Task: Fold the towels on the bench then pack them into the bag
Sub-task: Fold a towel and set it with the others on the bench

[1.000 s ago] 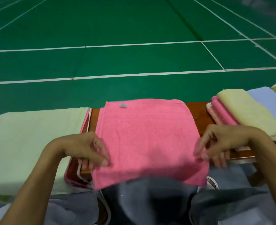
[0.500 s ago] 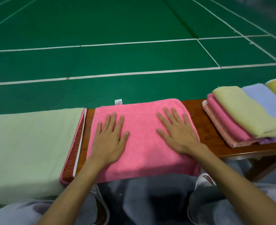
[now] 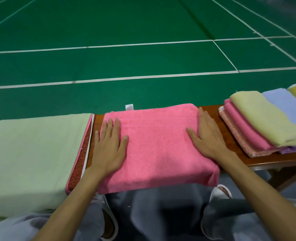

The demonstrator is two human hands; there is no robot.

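Towel (image 3: 158,146), pink, folded, on desk (image 3: 274,160) under left hand (image 3: 109,148) and right hand (image 3: 208,138), both pressed flat, fingers straight; towel stack (image 3: 262,119) beside right hand.

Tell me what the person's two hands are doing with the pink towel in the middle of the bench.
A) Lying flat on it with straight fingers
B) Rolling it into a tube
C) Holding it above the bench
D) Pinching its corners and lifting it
A: the left hand and the right hand both lie palm-down with straight fingers on the pink towel, which rests on the bench.
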